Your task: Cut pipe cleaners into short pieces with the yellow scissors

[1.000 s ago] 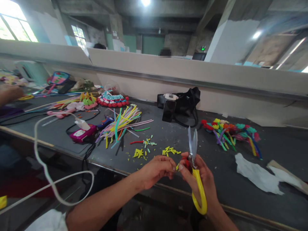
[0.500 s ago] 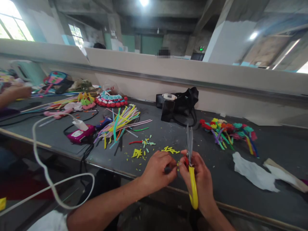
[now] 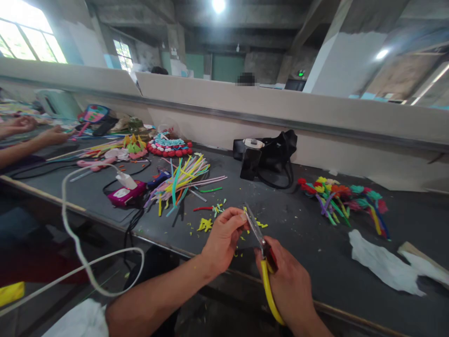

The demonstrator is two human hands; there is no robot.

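My right hand (image 3: 289, 283) is closed around scissors (image 3: 266, 276) with a yellow handle. Something red shows by its fingers, too hidden to name. The metal blades tilt up and left, their tips beside the fingertips of my left hand (image 3: 224, 241). That hand is pinched, and what it grips is too small to make out. Just beyond it on the dark table (image 3: 301, 243) lie small cut yellow pieces (image 3: 205, 225), pale green bits (image 3: 218, 208) and a red fuzzy stem (image 3: 203, 208).
A bundle of coloured fuzzy stems (image 3: 182, 182) lies left of centre, near a magenta device (image 3: 126, 194) with a white cable (image 3: 72, 248). A black bag (image 3: 280, 154) and phone (image 3: 250, 164) stand behind. Fuzzy flowers (image 3: 333, 189) and white paper (image 3: 380, 264) lie right. Another person's hands (image 3: 52, 135) are far left.
My left hand has risen and moved forward to the blade tips. The scissors have swung from nearly upright to tilted left. The view has turned slightly left, showing more of the other person's hands.
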